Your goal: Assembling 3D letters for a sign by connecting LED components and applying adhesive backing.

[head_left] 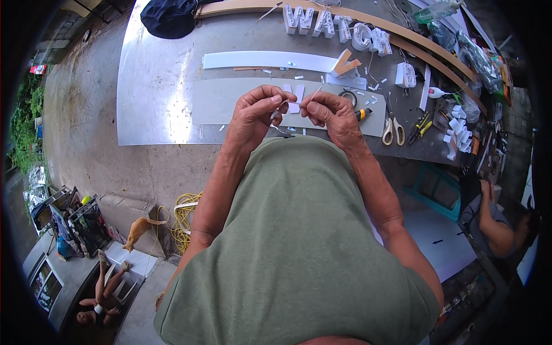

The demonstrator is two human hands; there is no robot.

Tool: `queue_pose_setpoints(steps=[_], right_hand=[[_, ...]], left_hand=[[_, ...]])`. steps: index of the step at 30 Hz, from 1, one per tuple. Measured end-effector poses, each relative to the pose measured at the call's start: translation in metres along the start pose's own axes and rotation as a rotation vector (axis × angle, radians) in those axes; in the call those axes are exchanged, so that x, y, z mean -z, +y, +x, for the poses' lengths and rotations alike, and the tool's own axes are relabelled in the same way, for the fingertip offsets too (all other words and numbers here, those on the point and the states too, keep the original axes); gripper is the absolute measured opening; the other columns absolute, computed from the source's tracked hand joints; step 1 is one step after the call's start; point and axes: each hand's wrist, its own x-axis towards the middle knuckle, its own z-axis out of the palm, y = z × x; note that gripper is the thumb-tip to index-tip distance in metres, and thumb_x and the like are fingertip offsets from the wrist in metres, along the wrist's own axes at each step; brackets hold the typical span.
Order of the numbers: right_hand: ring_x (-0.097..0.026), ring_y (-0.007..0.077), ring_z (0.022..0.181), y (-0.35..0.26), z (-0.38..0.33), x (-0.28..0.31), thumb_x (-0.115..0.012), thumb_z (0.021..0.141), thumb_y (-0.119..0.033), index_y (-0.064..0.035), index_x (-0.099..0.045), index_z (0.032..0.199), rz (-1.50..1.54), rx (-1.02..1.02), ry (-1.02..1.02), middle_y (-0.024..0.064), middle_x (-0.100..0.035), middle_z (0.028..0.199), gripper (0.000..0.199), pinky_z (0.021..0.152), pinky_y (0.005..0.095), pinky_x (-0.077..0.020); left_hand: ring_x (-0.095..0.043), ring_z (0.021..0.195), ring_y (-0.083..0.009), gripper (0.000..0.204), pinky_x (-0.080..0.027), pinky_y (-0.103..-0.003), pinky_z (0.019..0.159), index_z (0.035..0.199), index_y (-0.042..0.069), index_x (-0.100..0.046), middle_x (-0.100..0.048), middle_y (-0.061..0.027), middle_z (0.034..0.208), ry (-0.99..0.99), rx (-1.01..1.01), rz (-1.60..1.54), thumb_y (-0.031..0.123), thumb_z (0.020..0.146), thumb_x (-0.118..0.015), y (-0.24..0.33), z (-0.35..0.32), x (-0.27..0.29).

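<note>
Above the near edge of the table, my left hand (256,115) and my right hand (333,118) face each other, fingers closed in pinches. A thin pale wire (315,94) rises from my right fingertips, and a thin strand also shows at my left fingertips. Whether it is one piece is too fine to tell. Behind the fingers, a small white V-shaped piece (295,99) lies on a flat grey board (215,100). Right of my right hand is a yellow-and-black utility knife (363,114), with a black ring (349,96) just beyond it.
Scissors (394,132) and yellow-handled pliers (421,127) lie at the right. White block letters (322,24) and a white strip (259,60) lie farther back. An orange cat (137,232) and a person (103,290) are at lower left; another person (494,224) is at right.
</note>
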Motion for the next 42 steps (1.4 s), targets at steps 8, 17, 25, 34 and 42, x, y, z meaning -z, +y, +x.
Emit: queue_pose_setpoints(steps=[8,17,25,34,42], right_hand=[[-0.062,0.0103,0.085,-0.006,-0.003,-0.006,-0.07,0.096,-0.017,-0.0005,-0.073,0.101,-0.342,0.011,-0.065,0.0031,-0.07,0.09,0.018,0.08,0.0286,-0.0502],[-0.065,0.0116,0.089,0.008,0.0,-0.014,-0.074,0.092,-0.015,-0.0001,-0.075,0.101,-0.43,0.174,0.021,0.0054,-0.073,0.092,0.017,0.082,0.0291,-0.0511],[-0.066,0.0106,0.068,0.01,-0.007,-0.018,-0.072,0.095,-0.026,0.0018,-0.075,0.095,-0.567,0.098,0.154,0.0054,-0.073,0.074,0.028,0.067,0.0292,-0.0537],[-0.07,0.0122,0.077,0.001,-0.007,-0.02,-0.075,0.092,-0.023,0.0011,-0.074,0.101,-0.636,0.016,0.072,0.0085,-0.075,0.082,0.026,0.073,0.0294,-0.0545],[-0.06,0.0075,0.075,-0.014,0.004,-0.001,-0.08,0.086,-0.018,-0.0027,-0.072,0.11,-0.664,0.074,0.093,0.0019,-0.07,0.087,0.029,0.067,0.0243,-0.0485]], left_hand=[[-0.062,0.076,-0.0079,0.012,-0.044,-0.022,0.06,0.102,0.004,-0.069,-0.073,-0.0051,0.09,-0.02,0.107,0.071,0.012,0.093,-0.069,0.0,-0.002,-0.003],[-0.064,0.093,-0.0128,0.01,-0.05,-0.026,0.075,0.099,0.002,-0.075,-0.073,-0.0106,0.111,-0.059,-0.009,0.244,0.007,0.091,-0.073,-0.012,0.0,-0.002],[-0.066,0.096,-0.0149,0.012,-0.053,-0.032,0.091,0.102,0.0,-0.072,-0.072,-0.0087,0.105,-0.051,-0.114,0.389,0.008,0.093,-0.072,-0.015,-0.001,-0.006],[-0.062,0.083,-0.0098,0.014,-0.052,-0.026,0.078,0.098,-0.001,-0.066,-0.067,-0.0024,0.089,-0.002,-0.148,0.489,0.012,0.097,-0.069,-0.023,0.003,-0.009],[-0.064,0.088,-0.01,0.011,-0.053,-0.027,0.081,0.098,-0.001,-0.068,-0.07,-0.004,0.092,0.034,-0.148,0.714,0.009,0.094,-0.072,-0.02,0.002,-0.008]])
